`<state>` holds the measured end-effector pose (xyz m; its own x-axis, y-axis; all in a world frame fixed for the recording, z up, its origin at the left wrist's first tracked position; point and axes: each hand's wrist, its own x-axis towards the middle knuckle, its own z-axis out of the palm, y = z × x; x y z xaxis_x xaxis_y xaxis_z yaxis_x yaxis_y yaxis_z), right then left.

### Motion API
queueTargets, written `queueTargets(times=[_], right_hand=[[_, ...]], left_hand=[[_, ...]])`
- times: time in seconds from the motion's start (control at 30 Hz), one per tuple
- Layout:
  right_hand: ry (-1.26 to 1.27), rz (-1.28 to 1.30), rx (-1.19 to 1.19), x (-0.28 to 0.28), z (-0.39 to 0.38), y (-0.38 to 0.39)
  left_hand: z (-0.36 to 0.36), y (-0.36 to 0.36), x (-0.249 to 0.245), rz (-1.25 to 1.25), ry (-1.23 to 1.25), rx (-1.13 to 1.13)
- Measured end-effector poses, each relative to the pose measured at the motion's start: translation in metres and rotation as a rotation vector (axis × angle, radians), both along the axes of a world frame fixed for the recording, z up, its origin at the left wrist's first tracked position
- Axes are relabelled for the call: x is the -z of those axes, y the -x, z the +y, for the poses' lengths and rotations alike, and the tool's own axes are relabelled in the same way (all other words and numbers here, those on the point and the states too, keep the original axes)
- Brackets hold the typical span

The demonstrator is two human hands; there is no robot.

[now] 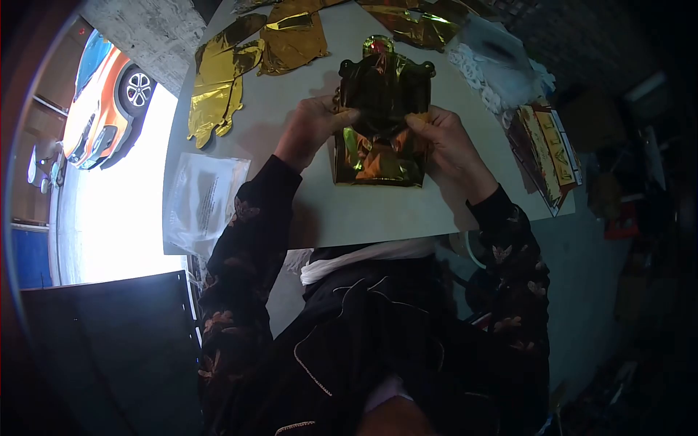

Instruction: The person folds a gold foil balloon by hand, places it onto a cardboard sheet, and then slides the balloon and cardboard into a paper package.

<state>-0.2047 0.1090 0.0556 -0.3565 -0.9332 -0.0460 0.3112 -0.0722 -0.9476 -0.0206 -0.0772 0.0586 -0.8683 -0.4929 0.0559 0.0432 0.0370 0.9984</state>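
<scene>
A folded gold foil balloon [385, 87] is stretched between my two hands over the table. My left hand [314, 125] pinches its left side, thumb on top and fingers behind. At the right edge my right hand [440, 136] grips it in the same way. The upper part looks dark, while the lower fold shines gold and orange. Just beyond its top edge sits a small round shiny item [378, 45] with red in it. More flat gold foil balloons [217, 91] lie along the far left and back of the table.
A clear plastic bag [207, 192] lies at the table's [356, 225] left edge. White lacy material [480, 76] sits at the back right, under clear plastic [498, 47]. Printed cards reading "FALL" [549, 156] rest on the right edge. An orange car [102, 109] stands outside at left.
</scene>
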Motion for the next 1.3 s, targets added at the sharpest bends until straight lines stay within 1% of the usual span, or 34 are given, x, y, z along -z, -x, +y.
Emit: queueTargets(times=[0.03, 0.07, 0.13, 0.17, 0.2, 0.3, 0.4, 0.47, 0.6, 0.7, 0.8, 0.9, 1.07, 1.2, 1.3], right_hand=[[0.017, 0.097, 0.033, -0.008, -0.001, -0.001], [0.081, 0.126, 0.141, -0.016, 0.001, -0.008], [0.205, 0.718, 0.226, -0.038, 0.012, -0.019], [0.263, 0.744, 0.239, -0.036, 0.014, -0.022], [0.322, 0.771, 0.251, -0.034, 0.016, -0.024], [0.548, 1.375, 0.21, -0.004, 0.024, -0.001], [0.47, 1.546, 0.107, 0.005, 0.045, -0.022], [0.42, 1.68, 0.042, 0.025, 0.053, -0.025], [0.376, 1.72, 0.022, 0.022, 0.06, -0.033], [0.369, 1.737, 0.006, 0.02, 0.064, -0.038], [0.369, 1.754, -0.014, 0.02, 0.067, -0.04], [0.332, 1.757, -0.006, 0.023, 0.067, -0.04], [0.272, 1.766, 0.074, 0.021, 0.069, -0.047], [0.242, 1.689, 0.062, 0.021, 0.07, -0.051], [0.254, 1.615, 0.064, 0.02, 0.066, -0.05]], left_hand=[[0.002, 0.002, -0.008, 0.061, 0.058, -0.018], [0.003, 0.003, -0.012, 0.099, 0.152, -0.082], [0.008, -0.004, -0.017, 0.145, 0.525, -0.18], [0.011, -0.009, -0.018, 0.167, 0.711, -0.229], [0.01, -0.013, -0.012, 0.299, 0.845, -0.214], [0.023, -0.04, 0.001, 0.336, 1.23, -0.121], [0.045, -0.071, 0.019, 0.129, 1.32, 0.062], [0.056, -0.08, 0.022, 0.052, 1.3, 0.141], [0.062, -0.086, 0.02, -0.019, 1.293, 0.227], [0.062, -0.087, 0.023, 0.0, 1.334, 0.216], [0.067, -0.089, 0.023, -0.021, 1.292, 0.172], [0.072, -0.089, 0.028, -0.02, 1.253, 0.064], [0.076, -0.094, 0.03, -0.047, 1.209, 0.062], [0.077, -0.1, 0.034, -0.139, 1.117, 0.1], [0.081, -0.099, 0.036, -0.123, 1.096, 0.047]])
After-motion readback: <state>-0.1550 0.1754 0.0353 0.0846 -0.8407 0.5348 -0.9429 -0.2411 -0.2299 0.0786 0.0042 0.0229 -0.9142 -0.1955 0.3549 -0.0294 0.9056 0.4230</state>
